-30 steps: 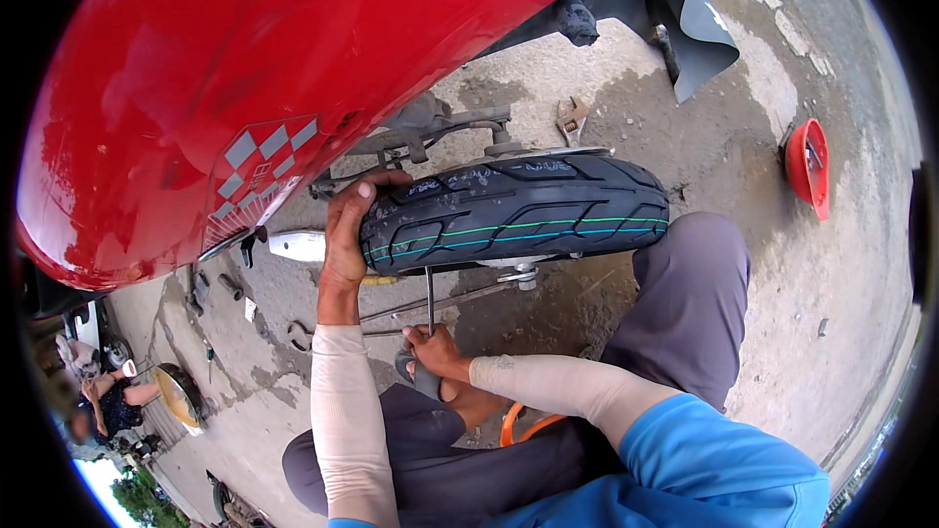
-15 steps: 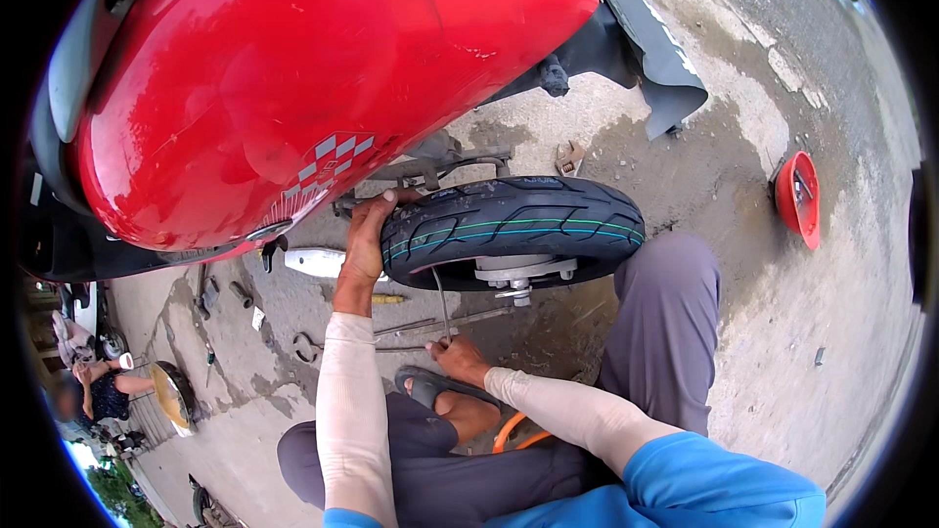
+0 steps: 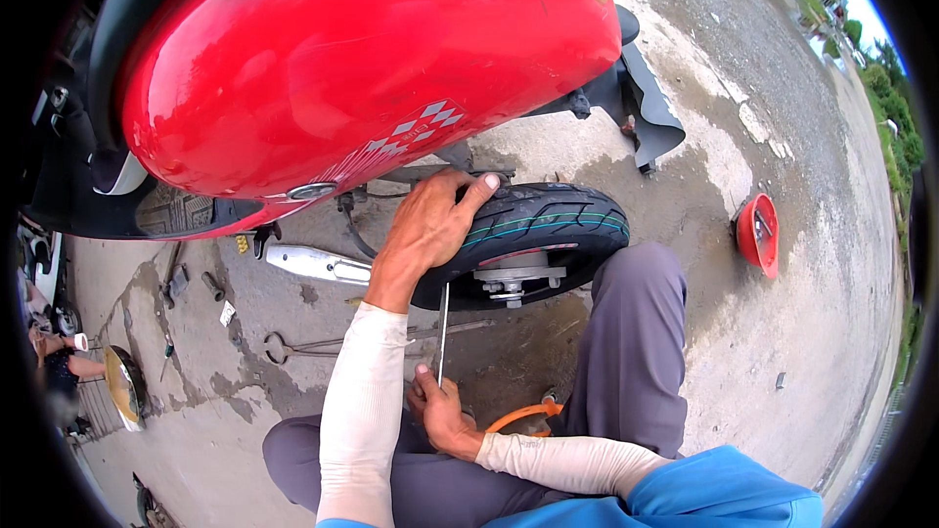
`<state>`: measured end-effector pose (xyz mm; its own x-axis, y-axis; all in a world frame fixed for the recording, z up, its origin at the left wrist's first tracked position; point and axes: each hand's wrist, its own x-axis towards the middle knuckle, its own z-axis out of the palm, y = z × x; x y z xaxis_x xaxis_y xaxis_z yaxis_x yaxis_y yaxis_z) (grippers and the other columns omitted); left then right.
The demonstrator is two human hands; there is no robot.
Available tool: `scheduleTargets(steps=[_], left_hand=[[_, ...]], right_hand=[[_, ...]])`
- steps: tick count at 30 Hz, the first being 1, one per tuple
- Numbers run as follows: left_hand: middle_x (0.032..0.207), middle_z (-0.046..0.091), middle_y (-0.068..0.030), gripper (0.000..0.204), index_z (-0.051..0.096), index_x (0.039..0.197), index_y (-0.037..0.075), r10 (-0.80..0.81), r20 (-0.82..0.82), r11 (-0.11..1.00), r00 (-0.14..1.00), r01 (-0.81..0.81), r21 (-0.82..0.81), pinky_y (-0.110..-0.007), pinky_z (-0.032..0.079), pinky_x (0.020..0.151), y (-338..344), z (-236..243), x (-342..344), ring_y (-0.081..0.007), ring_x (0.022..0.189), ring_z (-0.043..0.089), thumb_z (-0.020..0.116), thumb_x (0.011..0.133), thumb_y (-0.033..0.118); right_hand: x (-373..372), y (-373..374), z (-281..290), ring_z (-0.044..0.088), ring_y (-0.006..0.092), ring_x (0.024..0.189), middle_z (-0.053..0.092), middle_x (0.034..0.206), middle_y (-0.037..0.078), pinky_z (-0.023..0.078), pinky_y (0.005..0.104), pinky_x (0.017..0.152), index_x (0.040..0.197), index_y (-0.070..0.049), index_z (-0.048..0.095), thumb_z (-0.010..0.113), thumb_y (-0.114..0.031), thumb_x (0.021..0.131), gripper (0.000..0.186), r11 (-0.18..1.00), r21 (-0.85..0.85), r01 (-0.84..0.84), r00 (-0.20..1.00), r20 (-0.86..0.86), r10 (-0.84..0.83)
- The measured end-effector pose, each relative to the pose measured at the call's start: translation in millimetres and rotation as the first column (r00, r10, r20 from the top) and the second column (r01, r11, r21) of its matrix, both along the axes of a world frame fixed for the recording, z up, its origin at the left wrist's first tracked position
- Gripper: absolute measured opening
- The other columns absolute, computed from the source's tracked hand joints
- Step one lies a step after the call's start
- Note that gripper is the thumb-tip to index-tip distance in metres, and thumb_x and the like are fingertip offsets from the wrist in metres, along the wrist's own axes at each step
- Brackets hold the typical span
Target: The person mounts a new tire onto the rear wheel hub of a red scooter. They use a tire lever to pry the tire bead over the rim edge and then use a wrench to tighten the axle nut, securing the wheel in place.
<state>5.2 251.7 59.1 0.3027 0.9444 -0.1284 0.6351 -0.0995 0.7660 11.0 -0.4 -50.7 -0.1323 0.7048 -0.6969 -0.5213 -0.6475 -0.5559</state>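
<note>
Left hand [image 3: 430,225] stretched forward, palm down, fingers spread; right hand [image 3: 442,416] drawn close, curled in a fist.

Stained concrete ground [image 3: 782,332] with a red bowl [image 3: 756,233], long metal tools [image 3: 323,344] and scattered small parts [image 3: 210,286].

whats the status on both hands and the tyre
Left hand flat on the tyre. Right hand gripping a thin metal tool aimed at the wheel. Red scooter body overhangs.
</note>
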Motion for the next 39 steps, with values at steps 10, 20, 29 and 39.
scheduleTargets(steps=[10,20,29,39], left_hand=[[0.091,0.069,-0.0257,0.062,0.073,0.105,-0.003,0.005,0.092,0.998,0.996,0.001,-0.061,-0.045,0.048,0.086,14,-24,-16,-0.0412,0.089,0.066,0.049,0.102,0.054],[0.080,0.064,-0.0260,0.064,0.068,0.089,-0.003,0.040,-0.038,0.999,0.998,-0.039,0.023,-0.048,0.047,0.080,13,-13,5,-0.0446,0.082,0.062,0.049,0.102,0.056],[0.091,0.070,-0.0290,0.059,0.073,0.105,-0.006,0.025,0.099,0.996,0.995,-0.033,0.085,-0.043,0.049,0.087,11,-28,-16,-0.0405,0.085,0.065,0.050,0.102,0.049],[0.129,0.069,-0.0150,0.068,0.067,0.129,-0.004,0.470,0.555,0.882,0.686,-0.394,-0.260,-0.037,0.039,0.112,-24,-163,-104,-0.0253,0.123,0.061,0.044,0.106,0.057]], right_hand=[[-85,9,-62,0.046,0.0220,0.058,0.053,0.062,0.010,0.039,0.0423,0.057,0.076,0.000,0.057,0.051,-0.028,0.108,0.043,0.987,0.123,0.104,0.976,0.177,-0.125],[-27,65,-110,0.068,0.0492,0.101,0.072,0.104,0.026,0.051,0.0561,0.092,0.115,-0.011,0.063,0.040,-0.051,0.108,0.047,0.826,0.007,-0.564,0.586,0.708,0.394],[95,2,-113,0.068,0.0530,0.085,0.070,0.085,0.031,0.052,0.0608,0.079,0.111,-0.001,0.063,0.051,-0.041,0.106,0.042,0.789,-0.089,-0.607,0.239,0.927,0.289],[136,7,17,0.066,0.0545,0.097,0.070,0.099,0.035,0.050,0.0597,0.088,0.130,0.000,0.055,0.057,-0.033,0.103,0.044,0.810,0.077,-0.581,0.484,0.833,0.268]])
